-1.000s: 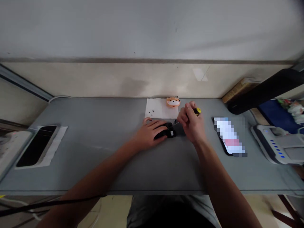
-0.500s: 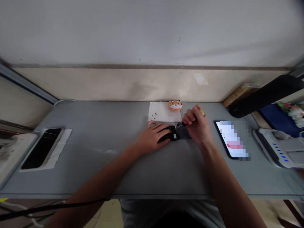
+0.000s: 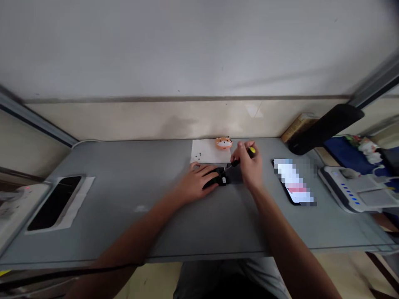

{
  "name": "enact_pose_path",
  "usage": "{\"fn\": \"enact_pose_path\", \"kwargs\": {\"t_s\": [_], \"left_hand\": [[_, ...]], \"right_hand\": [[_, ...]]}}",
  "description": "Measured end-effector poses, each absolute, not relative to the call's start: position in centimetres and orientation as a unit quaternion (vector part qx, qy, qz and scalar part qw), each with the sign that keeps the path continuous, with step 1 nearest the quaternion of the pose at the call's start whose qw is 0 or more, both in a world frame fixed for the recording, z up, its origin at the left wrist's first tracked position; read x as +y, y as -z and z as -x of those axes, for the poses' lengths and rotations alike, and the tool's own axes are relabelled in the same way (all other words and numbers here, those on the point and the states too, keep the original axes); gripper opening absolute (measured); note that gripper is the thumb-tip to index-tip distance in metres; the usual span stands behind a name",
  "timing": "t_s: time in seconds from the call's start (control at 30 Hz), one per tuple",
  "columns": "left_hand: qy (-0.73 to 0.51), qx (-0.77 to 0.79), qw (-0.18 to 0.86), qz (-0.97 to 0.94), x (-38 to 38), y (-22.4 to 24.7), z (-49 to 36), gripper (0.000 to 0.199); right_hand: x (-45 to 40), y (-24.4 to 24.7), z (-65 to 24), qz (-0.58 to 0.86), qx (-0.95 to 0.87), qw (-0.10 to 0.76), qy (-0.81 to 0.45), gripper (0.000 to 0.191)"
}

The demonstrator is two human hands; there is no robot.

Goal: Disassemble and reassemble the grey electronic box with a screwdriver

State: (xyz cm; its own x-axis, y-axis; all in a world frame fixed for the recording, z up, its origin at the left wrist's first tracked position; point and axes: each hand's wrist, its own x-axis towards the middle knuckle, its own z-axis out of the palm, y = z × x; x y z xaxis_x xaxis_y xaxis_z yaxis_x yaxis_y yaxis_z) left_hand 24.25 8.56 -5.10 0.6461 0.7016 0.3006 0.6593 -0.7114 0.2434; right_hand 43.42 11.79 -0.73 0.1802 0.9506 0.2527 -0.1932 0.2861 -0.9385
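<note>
My left hand (image 3: 197, 182) is closed over a black device (image 3: 223, 180), rounded like a computer mouse, and holds it down on the desk. Its fingers cover most of it; a small white square shows at the right end. In my right hand (image 3: 249, 166) is a screwdriver (image 3: 237, 162) with a black handle and a yellow end cap. The thin shaft slants down to the left, its tip at the device; whether it sits in a screw I cannot tell. Behind my left hand, several tiny dark pieces, like screws, lie on a white sheet of paper (image 3: 207, 153).
An orange animal-faced case (image 3: 223, 143) sits on the paper's back right corner. To the right are a lit phone (image 3: 293, 182), a power strip (image 3: 352, 193), a black cylinder (image 3: 324, 128) and a book (image 3: 297, 126). A dark phone (image 3: 56, 201) lies at the left on the grey desk (image 3: 124, 174).
My right hand has turned, so the screwdriver's handle and yellow end now show more. My left hand keeps its hold on the device. The whole view has shifted slightly.
</note>
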Motion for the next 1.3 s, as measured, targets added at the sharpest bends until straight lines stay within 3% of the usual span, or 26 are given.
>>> {"fn": "enact_pose_path", "kwargs": {"t_s": [0.1, 0.23, 0.33, 0.47, 0.57, 0.63, 0.7, 0.83, 1.1, 1.3], "left_hand": [[-0.187, 0.369, 0.049, -0.909, 8.5, 4.9, -24.1, 0.035], [-0.191, 0.359, 0.047, -0.912, 8.6, 4.7, -24.0, 0.033], [-0.192, 0.356, 0.050, -0.913, 8.7, 4.5, -23.8, 0.031], [-0.187, 0.366, 0.044, -0.911, 8.8, 3.7, -23.0, 0.038], [-0.172, 0.409, 0.050, -0.895, 8.8, 2.8, -21.9, 0.055], [-0.151, 0.428, 0.074, -0.888, 8.7, 2.3, -21.2, 0.062], [-0.136, 0.436, 0.108, -0.883, 8.7, 2.0, -20.7, 0.062], [-0.144, 0.441, 0.174, -0.869, 8.9, 1.5, -20.4, 0.062], [-0.154, 0.472, 0.227, -0.838, 9.2, 1.6, -21.2, 0.067], [-0.157, 0.489, 0.222, -0.829, 9.0, 2.0, -21.9, 0.073]], "right_hand": [[10.8, 0.4, -43.0, 0.433, -0.528, 0.644, -0.344, 0.048], [8.9, -2.4, -43.0, 0.335, -0.573, 0.651, -0.368, 0.039], [8.6, -5.1, -44.3, 0.341, -0.637, 0.632, -0.282, 0.022], [9.3, -5.9, -47.5, 0.405, -0.823, 0.345, -0.200, 0.013], [9.4, -4.2, -50.4, 0.459, -0.863, 0.148, -0.151, 0.033], [9.0, -2.8, -52.1, 0.470, -0.868, 0.082, -0.135, 0.047], [8.7, -2.0, -53.5, 0.479, -0.869, 0.046, -0.118, 0.045], [9.2, -2.2, -54.5, 0.501, -0.856, 0.034, -0.121, 0.038], [11.1, -3.6, -53.2, 0.495, -0.821, 0.046, -0.281, 0.040], [9.3, -2.7, -50.8, 0.455, -0.860, 0.028, -0.229, 0.040]]}}
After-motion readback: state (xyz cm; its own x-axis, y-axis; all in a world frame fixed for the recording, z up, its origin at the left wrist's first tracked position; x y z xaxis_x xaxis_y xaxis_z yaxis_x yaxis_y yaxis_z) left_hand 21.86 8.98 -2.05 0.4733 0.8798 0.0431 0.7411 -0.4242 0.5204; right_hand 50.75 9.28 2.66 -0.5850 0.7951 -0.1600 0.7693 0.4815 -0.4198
